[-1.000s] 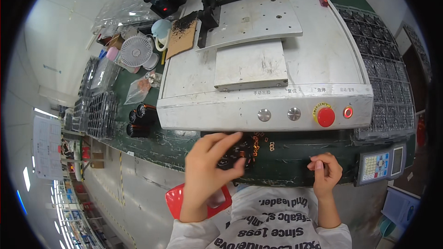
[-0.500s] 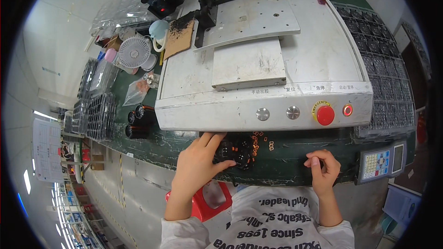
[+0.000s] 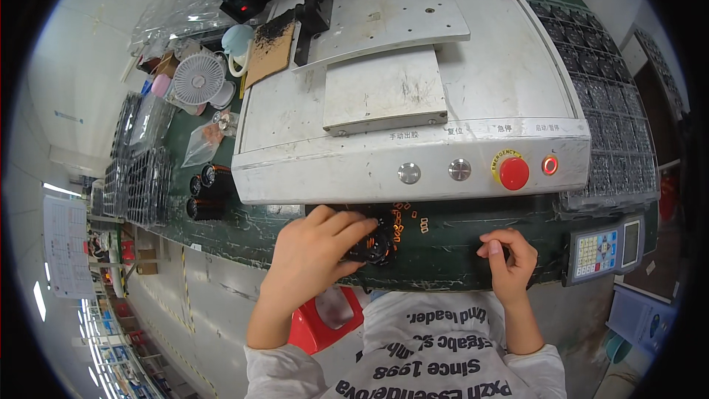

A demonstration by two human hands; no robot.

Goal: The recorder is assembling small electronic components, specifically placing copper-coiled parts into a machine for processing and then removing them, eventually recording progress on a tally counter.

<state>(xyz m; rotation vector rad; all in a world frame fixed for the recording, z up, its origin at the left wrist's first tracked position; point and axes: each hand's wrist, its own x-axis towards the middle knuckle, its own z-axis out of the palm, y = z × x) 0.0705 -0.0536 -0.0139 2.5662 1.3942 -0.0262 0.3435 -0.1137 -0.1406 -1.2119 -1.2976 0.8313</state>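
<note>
At the front of the green bench, my left hand (image 3: pixel 314 247) curls over black round parts with orange bits. Its thumb and fingers close around one, largely hiding it. To the right of these fingers, a black round part (image 3: pixel 382 244) shows its orange-flecked edge. Small orange rectangular rings (image 3: pixel 399 216) lie loose beside it. Farther right, my right hand (image 3: pixel 509 257) hovers over the bench edge with fingers curled and thumb pressed to the index finger. Anything in that pinch is too small to make out.
A machine base (image 3: pixel 413 166) with a red emergency button (image 3: pixel 515 174) stands just beyond my hands. Black cylindrical stacks (image 3: pixel 205 208) are at left, near a small fan (image 3: pixel 199 80). A keypad controller (image 3: pixel 602 251) and stacked clear trays (image 3: pixel 602 118) are at right.
My left hand has shifted its fingers rightward and down over the black parts, covering more of them. My right hand keeps its pinched pose. The whole view has shifted slightly.
</note>
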